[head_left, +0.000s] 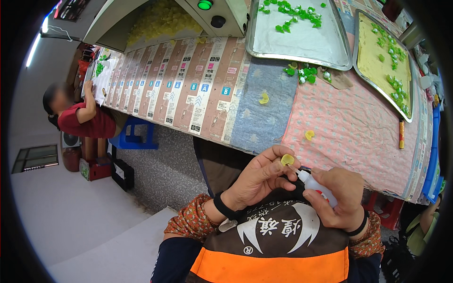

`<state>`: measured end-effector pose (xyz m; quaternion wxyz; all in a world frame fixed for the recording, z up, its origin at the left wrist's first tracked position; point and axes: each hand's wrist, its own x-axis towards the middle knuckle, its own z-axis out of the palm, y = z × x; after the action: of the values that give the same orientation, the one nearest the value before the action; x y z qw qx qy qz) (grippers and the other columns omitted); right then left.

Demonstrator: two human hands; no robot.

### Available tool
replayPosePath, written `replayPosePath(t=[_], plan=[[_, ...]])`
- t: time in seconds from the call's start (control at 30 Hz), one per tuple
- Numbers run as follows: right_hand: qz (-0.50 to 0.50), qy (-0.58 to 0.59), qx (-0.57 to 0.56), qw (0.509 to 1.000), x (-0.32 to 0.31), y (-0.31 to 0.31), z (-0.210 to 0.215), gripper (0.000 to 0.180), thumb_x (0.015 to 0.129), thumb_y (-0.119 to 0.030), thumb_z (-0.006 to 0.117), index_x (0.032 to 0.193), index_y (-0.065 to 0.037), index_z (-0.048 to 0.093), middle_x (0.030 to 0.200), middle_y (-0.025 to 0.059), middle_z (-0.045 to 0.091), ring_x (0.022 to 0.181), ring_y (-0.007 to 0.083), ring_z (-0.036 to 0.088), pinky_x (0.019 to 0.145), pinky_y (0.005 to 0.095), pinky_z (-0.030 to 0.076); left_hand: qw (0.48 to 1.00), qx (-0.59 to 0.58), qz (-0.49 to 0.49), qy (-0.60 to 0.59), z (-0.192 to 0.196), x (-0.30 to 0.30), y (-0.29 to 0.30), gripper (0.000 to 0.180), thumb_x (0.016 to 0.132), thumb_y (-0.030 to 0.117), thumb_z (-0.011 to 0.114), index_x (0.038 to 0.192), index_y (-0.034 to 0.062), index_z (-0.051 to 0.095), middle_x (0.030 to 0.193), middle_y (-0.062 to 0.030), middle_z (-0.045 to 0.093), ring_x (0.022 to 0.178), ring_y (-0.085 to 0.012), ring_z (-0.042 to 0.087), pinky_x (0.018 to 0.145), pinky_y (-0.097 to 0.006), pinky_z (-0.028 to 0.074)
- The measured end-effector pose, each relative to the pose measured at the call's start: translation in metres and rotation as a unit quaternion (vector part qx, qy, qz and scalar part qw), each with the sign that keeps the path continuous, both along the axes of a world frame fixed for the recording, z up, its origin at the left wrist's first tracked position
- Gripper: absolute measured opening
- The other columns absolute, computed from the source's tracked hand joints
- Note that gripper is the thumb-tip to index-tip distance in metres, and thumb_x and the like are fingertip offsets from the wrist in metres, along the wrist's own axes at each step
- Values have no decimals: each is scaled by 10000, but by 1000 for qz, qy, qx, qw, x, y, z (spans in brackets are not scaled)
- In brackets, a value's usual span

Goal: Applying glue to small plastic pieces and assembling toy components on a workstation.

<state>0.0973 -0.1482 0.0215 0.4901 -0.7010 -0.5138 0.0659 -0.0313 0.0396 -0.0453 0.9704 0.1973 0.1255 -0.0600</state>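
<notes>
My left hand (255, 178) pinches a small yellow cup-shaped piece (287, 159) between thumb and forefinger, just past the table's near edge. Gripped in my right hand (343, 197) is a white squeeze bottle (312, 183), tilted so that its thin nozzle points at the yellow piece. Whether the tip touches the piece, I cannot tell. On the cloth ahead lie two more yellow pieces, one on the blue part (264, 97) and one on the pink part (309, 135). Beyond them sits a cluster of small green pieces (306, 74) with white balls like eyes.
A metal tray (348, 62) with green pieces stands at the back, beside a yellow-lined tray (377, 85) holding more. A box-like machine (222, 12) with a green light has a heap of yellow pieces (165, 21) inside. Another person (80, 113) sits at the left.
</notes>
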Motion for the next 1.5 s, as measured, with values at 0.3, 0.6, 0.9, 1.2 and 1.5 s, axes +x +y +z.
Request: replayPosePath(t=[0.3,0.6,0.9,1.2,1.5], plan=[[-27,10,-10,1000,2,-4,3,381,707,-78,844,1031,32,675,702,109,610,539,268,592,503,364,436,1000,1,12,16,4,0,0,290,1025,174,581,1270,43,499,1212,-123,613,1034,-177,659,834,-322,630],[-30,-10,-25,999,1,-8,3,373,710,-81,838,1026,21,668,698,105,613,536,264,592,490,364,423,993,105,29,35,11,1,-1,283,1005,119,584,1257,25,497,1200,-131,603,1082,-204,652,845,-374,633],[-17,-36,-48,998,1,-5,2,413,734,-88,832,1085,22,644,659,87,570,516,250,572,474,362,407,991,127,29,41,12,0,-2,281,1004,104,575,1264,30,497,1211,-140,599,1092,-197,648,855,-377,627],[-26,-39,-37,998,2,-2,5,402,725,-92,838,1061,23,650,689,97,595,526,256,578,482,367,416,997,45,24,52,6,-2,-3,321,1033,191,563,1305,44,479,1218,-141,595,1071,-204,650,833,-357,634],[-37,-1,-8,999,1,-3,5,375,711,-61,828,1030,43,660,757,133,655,554,267,608,507,355,449,996,-28,17,82,10,-4,-5,381,1069,287,485,1371,55,465,1262,-146,586,1086,-234,640,831,-366,636]])
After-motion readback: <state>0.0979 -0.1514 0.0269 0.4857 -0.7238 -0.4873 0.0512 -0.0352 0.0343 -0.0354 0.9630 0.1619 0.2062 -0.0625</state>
